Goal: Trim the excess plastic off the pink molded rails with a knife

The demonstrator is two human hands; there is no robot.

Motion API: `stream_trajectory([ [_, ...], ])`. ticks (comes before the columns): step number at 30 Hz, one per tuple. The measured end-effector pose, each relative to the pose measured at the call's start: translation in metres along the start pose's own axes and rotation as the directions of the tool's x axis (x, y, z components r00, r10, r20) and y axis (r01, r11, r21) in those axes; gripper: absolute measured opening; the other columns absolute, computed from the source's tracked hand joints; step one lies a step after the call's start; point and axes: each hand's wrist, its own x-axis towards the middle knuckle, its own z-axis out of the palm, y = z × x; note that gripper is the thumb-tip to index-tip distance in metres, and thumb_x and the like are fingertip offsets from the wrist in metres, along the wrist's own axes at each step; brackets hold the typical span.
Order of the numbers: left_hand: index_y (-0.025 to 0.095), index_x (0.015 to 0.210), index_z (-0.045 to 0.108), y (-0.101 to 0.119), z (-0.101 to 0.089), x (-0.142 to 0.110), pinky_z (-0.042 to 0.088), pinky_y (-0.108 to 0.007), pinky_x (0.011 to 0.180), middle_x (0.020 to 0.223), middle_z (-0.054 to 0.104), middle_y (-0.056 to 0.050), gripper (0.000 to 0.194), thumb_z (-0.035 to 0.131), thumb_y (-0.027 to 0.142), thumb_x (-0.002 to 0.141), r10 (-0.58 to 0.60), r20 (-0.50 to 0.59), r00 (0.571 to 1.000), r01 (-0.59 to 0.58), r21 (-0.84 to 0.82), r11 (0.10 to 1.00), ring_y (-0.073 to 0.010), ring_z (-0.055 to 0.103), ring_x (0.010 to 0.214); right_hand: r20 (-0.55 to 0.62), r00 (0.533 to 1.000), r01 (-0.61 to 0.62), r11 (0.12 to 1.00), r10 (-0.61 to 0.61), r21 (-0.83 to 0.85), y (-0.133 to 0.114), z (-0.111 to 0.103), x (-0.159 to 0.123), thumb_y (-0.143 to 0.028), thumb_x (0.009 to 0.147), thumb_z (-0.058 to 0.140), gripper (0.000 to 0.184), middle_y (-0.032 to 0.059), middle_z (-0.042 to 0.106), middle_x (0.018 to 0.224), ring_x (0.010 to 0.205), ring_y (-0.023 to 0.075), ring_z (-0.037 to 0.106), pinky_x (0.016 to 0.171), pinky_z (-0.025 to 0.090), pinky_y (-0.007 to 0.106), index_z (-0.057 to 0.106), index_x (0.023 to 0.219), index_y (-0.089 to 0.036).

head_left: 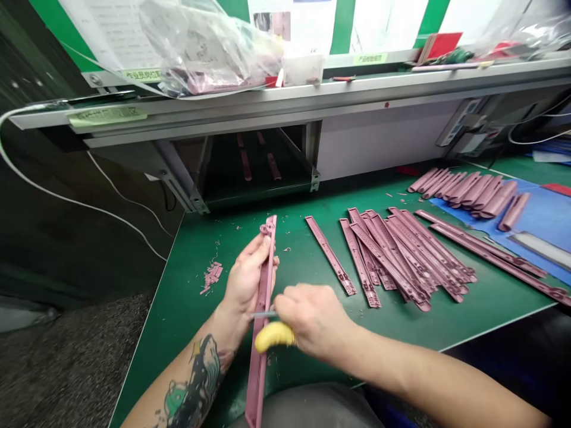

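Observation:
A long pink plastic strip (263, 297) slants up from my lap, with small raised details near its top end. My left hand (245, 273) is closed around its upper half, thumb on the near face. My right hand (312, 318) is closed on a yellow-handled hand tool (274, 337) whose thin metal part crosses the strip below my left hand. The tool's exact kind is blurred and partly hidden by my fingers. Nearest to my right hand lies a single pink strip (331, 255) on the green table.
Several similar strips (401, 255) lie piled to the right, beside longer pink pieces (486, 249). Curved pink pieces (473, 193) sit near a blue sheet (548, 223). Pink scraps (212, 275) lie at the left. Behind the table, a metal shelf (339, 92) runs across above a chute (259, 178).

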Motion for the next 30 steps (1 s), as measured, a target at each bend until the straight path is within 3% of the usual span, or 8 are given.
stream_trajectory([
  [4,0.017,0.094,0.065,0.025,-0.005,0.033,0.048,-0.013,0.056,0.074,0.056,0.004,0.009,0.058,0.013,0.089,0.112,-0.039,0.993,-0.115,-0.072,0.991,-0.0033,0.057,0.059,0.147,0.967,0.191,0.973,-0.209,0.131,-0.03,0.018,-0.031,-0.039,0.086,0.057,0.027,-0.0016,0.056,0.06,0.049,0.0131,0.042,0.048,0.012,0.03,0.051,0.067,-0.021],
  [6,0.018,0.095,0.063,0.033,-0.008,0.037,0.048,-0.012,0.056,0.074,0.054,0.004,0.011,0.054,0.014,0.092,0.128,-0.043,0.991,-0.132,-0.102,0.986,-0.0027,0.056,0.059,0.114,0.966,0.202,0.953,-0.231,0.224,-0.024,0.018,-0.035,-0.047,0.089,0.052,0.036,-0.0021,0.053,0.055,0.047,0.0122,0.042,0.046,0.015,0.029,0.053,0.065,-0.02],
  [9,0.017,0.095,0.061,0.029,-0.008,0.023,0.044,-0.009,0.042,0.077,0.054,0.003,0.007,0.056,0.017,0.091,0.068,-0.029,0.997,-0.071,-0.1,0.992,-0.0028,0.055,0.055,-0.074,0.997,0.004,0.927,0.026,0.375,0.007,0.003,-0.014,-0.07,0.087,0.039,0.057,0.0004,0.059,0.063,0.054,0.0123,0.051,0.048,0.029,0.026,0.064,0.08,-0.02],
  [11,0.016,0.095,0.06,0.017,-0.006,0.006,0.042,-0.01,0.035,0.08,0.055,0.002,0.008,0.06,0.021,0.089,-0.006,-0.012,1.0,0.005,-0.081,0.997,-0.0032,0.053,0.051,-0.193,0.958,-0.117,0.906,0.21,0.407,0.029,-0.014,0.01,-0.075,0.081,0.043,0.064,0.0038,0.063,0.074,0.063,0.0138,0.056,0.055,0.038,0.025,0.066,0.096,-0.018],
  [13,0.017,0.098,0.06,0.005,-0.003,-0.01,0.042,-0.011,0.032,0.081,0.056,0.002,0.013,0.062,0.024,0.088,-0.075,0.015,0.997,0.076,-0.072,0.994,-0.0019,0.048,0.044,-0.265,0.921,-0.177,0.912,0.286,0.369,0.044,-0.027,0.031,-0.076,0.077,0.05,0.065,0.0067,0.066,0.083,0.07,0.016,0.058,0.061,0.043,0.026,0.065,0.101,-0.017],
  [16,0.018,0.101,0.06,-0.006,-0.001,-0.025,0.041,-0.01,0.03,0.082,0.056,0.002,0.016,0.063,0.025,0.088,-0.135,0.034,0.99,0.137,-0.083,0.987,-0.0011,0.046,0.043,-0.26,0.916,-0.231,0.932,0.305,0.279,0.053,-0.036,0.048,-0.075,0.073,0.056,0.065,0.0077,0.067,0.089,0.076,0.0189,0.061,0.067,0.045,0.029,0.064,0.102,-0.018],
  [24,0.016,0.096,0.063,-0.01,-0.005,-0.031,0.04,-0.009,0.029,0.081,0.053,0.002,0.015,0.066,0.027,0.085,-0.166,0.037,0.985,0.169,-0.128,0.977,-0.0021,0.047,0.048,-0.176,0.939,-0.288,0.955,0.295,0.064,0.049,-0.036,0.044,-0.074,0.079,0.047,0.058,0.0036,0.062,0.077,0.068,0.0172,0.058,0.056,0.032,0.026,0.062,0.091,-0.02],
  [30,0.016,0.097,0.062,-0.012,-0.002,-0.034,0.04,-0.009,0.03,0.072,0.05,0.003,0.018,0.069,0.022,0.082,-0.175,0.025,0.984,0.176,-0.113,0.978,-0.0028,0.045,0.046,-0.178,0.971,-0.173,0.982,0.158,-0.07,0.038,-0.03,0.032,-0.051,0.094,0.043,0.042,0.0001,0.056,0.063,0.057,0.0129,0.047,0.051,0.017,0.028,0.054,0.069,-0.019],
])
